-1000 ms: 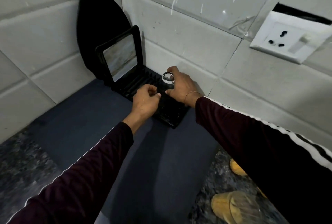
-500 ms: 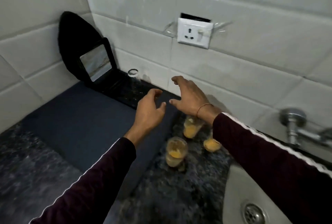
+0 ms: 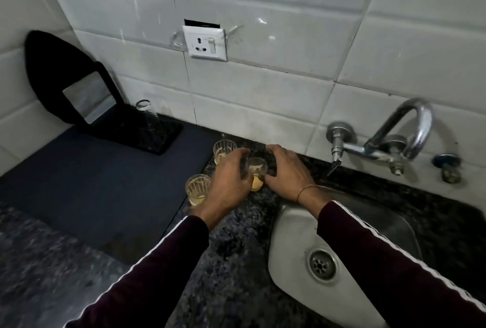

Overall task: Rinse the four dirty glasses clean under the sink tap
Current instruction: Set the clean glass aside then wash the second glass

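Both hands, left hand [image 3: 231, 180] and right hand [image 3: 285, 172], cup one dirty glass [image 3: 256, 174], ready to carry it to the sink [image 3: 294, 225] at four o'clock. Two more glasses wait at ten o'clock.

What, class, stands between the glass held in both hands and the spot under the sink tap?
Nothing visible does. The glass, between the left hand and right hand, sits on the counter left of the sink; the path right toward the tap is bare.
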